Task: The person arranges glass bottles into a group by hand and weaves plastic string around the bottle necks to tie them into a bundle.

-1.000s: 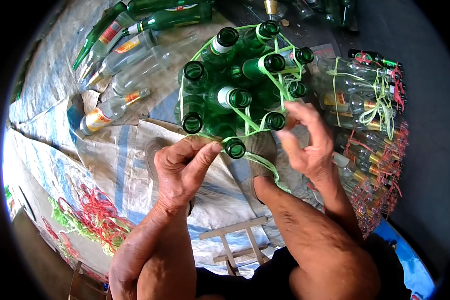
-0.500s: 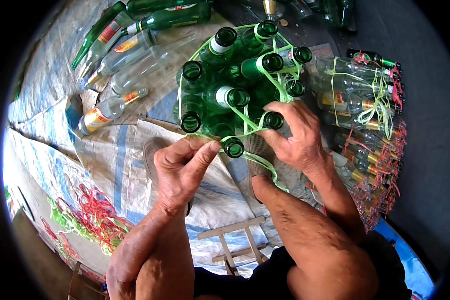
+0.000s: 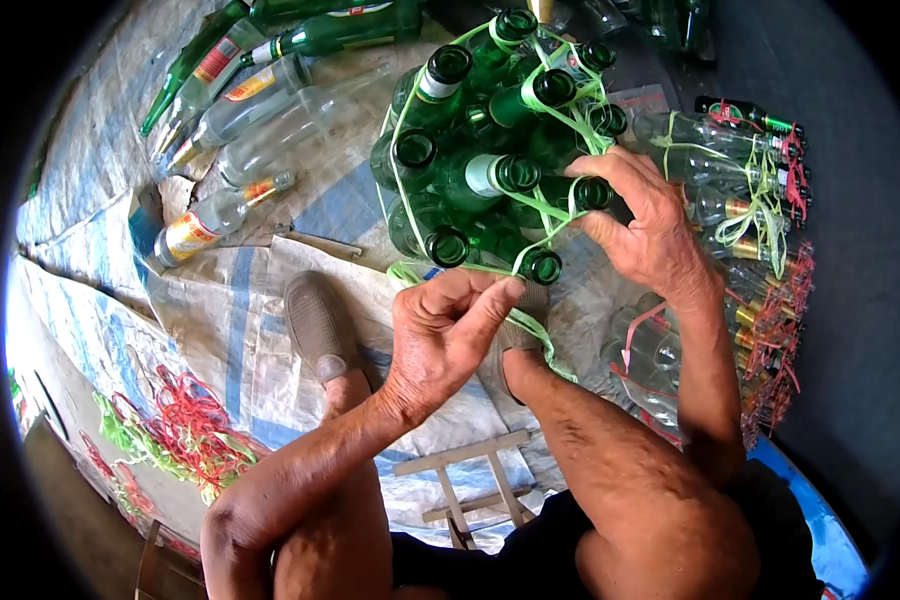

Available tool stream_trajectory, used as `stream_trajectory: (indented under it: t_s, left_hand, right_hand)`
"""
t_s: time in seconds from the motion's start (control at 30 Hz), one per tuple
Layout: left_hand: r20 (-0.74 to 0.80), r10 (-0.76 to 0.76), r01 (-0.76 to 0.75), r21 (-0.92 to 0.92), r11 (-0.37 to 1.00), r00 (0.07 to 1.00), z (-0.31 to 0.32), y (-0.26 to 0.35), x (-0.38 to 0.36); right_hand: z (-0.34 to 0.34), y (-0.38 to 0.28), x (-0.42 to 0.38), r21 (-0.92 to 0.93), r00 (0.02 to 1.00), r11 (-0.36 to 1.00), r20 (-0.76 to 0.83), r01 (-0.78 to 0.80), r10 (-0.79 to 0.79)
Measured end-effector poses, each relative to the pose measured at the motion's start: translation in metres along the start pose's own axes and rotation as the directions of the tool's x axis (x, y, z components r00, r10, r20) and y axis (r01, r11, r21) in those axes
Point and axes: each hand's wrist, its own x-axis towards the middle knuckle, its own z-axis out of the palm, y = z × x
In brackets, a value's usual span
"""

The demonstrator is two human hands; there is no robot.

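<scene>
Several green glass bottles (image 3: pixel 465 185) stand bunched together, mouths facing me, with light-green plastic twine (image 3: pixel 398 150) looped around their necks. My left hand (image 3: pixel 455 330) pinches the twine between thumb and forefinger, right beside the nearest bottle's mouth (image 3: pixel 541 266). Thumb and fingers of my right hand (image 3: pixel 650 225) close round the neck of a green bottle (image 3: pixel 591 193) at the bunch's right edge. Twine crosses between these two necks, and a loose twine tail (image 3: pixel 535 335) hangs down over my shoe. The lower parts of most bottles are hidden.
Loose clear and green bottles, including a clear bottle with an orange label (image 3: pixel 195 232), lie at left on a striped tarp (image 3: pixel 240 330). Tied bundles of clear bottles (image 3: pixel 705 165) lie at right. A tangle of red and green twine (image 3: pixel 190 430) is at lower left.
The bunch of bottles has shifted right and slightly away from me. Both hands have moved right with it, the left still pinching twine, the right still at a bottle neck.
</scene>
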Motion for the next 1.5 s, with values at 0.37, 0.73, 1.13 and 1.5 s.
stream_trajectory:
  t_s: [0.37, 0.73, 1.13, 1.5]
  left_hand:
    - [0.099, -0.092, 0.097, -0.052, 0.994, 0.991, -0.016, -0.006, 0.010]
    - [0.134, -0.152, 0.166, -0.095, 0.982, 0.979, -0.022, -0.011, 0.015]
    - [0.024, -0.068, 0.067, 0.034, 0.997, 0.997, -0.023, -0.011, 0.014]
    - [-0.126, 0.055, -0.029, 0.201, 0.979, 0.990, -0.017, -0.007, 0.013]
  right_hand:
    - [0.020, -0.001, -0.012, 0.135, 0.990, 0.988, -0.108, -0.077, 0.092]
    - [0.024, -0.018, -0.013, 0.161, 0.970, 0.976, -0.172, -0.144, 0.171]
    - [-0.003, -0.072, 0.016, 0.013, 0.979, 0.979, 0.033, 0.202, -0.203]
    - [-0.001, -0.080, 0.044, -0.042, 0.887, 0.990, 0.449, 0.138, -0.104]
